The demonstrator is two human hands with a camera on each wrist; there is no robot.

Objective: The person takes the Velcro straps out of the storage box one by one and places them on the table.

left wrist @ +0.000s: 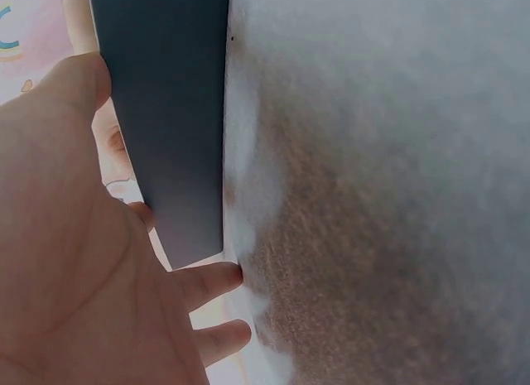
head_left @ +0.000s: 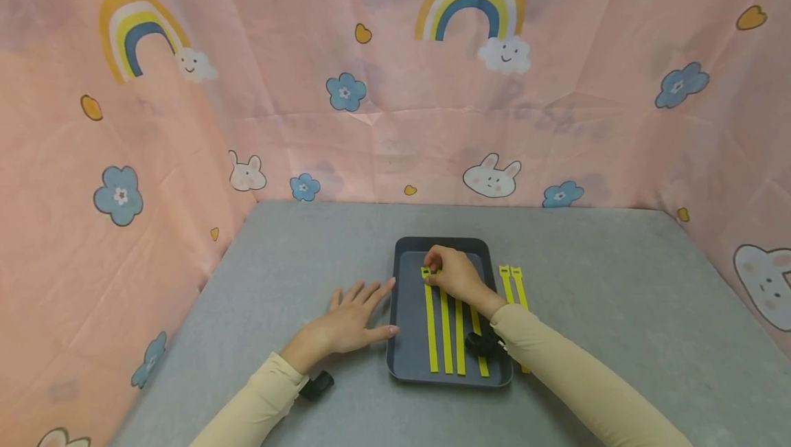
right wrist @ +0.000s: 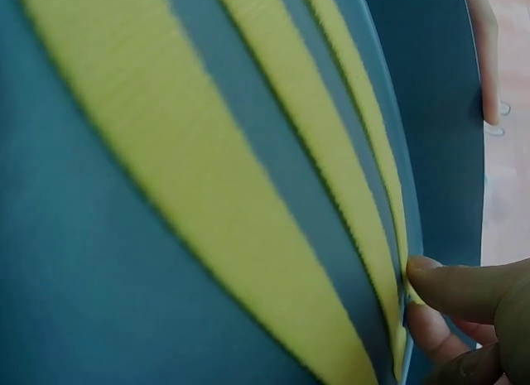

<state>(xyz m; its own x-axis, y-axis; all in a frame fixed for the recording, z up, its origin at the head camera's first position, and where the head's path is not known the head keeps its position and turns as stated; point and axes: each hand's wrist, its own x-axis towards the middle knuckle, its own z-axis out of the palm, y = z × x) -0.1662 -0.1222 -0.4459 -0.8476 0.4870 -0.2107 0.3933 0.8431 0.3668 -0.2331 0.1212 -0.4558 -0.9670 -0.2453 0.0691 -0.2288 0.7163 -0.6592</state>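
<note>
A dark grey tray holds several yellow hook-and-loop cable ties, laid lengthwise side by side with their slotted heads away from me. My right hand reaches over the tray's far half and pinches the leftmost cable tie near its head. In the right wrist view, thumb and forefinger meet at the end of that strap, a bit of yellow showing between the fingertips. Fingers spread, my left hand rests at the tray's left side; the left wrist view shows it against the outer wall.
Two more yellow cable ties lie on the grey table just right of the tray, partly under my right forearm. A pink printed cloth hangs behind the table and along both sides. Black wrist cameras sit on both wrists.
</note>
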